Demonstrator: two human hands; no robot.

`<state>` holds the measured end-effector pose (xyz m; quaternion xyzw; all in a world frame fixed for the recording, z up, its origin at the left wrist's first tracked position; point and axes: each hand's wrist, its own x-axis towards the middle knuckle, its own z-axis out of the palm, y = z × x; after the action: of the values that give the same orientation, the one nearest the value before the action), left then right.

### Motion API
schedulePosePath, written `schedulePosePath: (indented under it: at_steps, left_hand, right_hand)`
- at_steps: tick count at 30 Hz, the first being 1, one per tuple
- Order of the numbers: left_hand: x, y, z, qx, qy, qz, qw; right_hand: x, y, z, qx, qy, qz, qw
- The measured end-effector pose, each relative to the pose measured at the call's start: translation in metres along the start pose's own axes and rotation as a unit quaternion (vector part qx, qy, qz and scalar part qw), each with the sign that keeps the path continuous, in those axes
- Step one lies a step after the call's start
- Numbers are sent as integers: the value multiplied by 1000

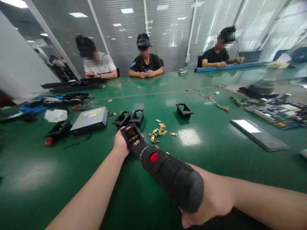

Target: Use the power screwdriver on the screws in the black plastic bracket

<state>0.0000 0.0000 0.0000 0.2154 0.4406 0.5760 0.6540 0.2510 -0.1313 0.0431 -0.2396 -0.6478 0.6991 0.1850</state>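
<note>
A glass wall (170,48) with blinds behind it closes off the far side of the room, ceiling lights mirrored in its panes; a plain white wall (21,54) stands at the left. My table (72,179) is broad, green and glossy, with pale patches of glare and a seam running across it. Three people sit opposite, one in a white shirt (103,65) and two in black, the rightmost at a long blue bar (232,66). Black strips (74,85) lie at the far left, circuit boards (285,111) at the right. Nearer are a disc drive (91,119), a dark slab (260,134) with a bright reflection, and a loose cable (217,103).

My right hand (211,191) is wrapped around a black driver (168,175), its fingers mostly hidden. My left hand (121,143) grips a black frame (131,135) above the table, the driver's nose at its opening. Two similar frames sit just beyond it, another farther right. Small brass plates (164,132) and screws lie scattered between.
</note>
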Motion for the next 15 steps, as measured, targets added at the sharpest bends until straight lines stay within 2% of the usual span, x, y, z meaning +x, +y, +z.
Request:
schedulePosePath:
  at_steps: [5,15]
  left_hand:
    - [-4,1,3,4,-10,7,1000]
    - [-6,2,5,12,-4,8,1000]
  right_hand:
    - [-2,3,1,6,-28,6,1000]
    - [-1,3,-1,-1,-21,4,1000]
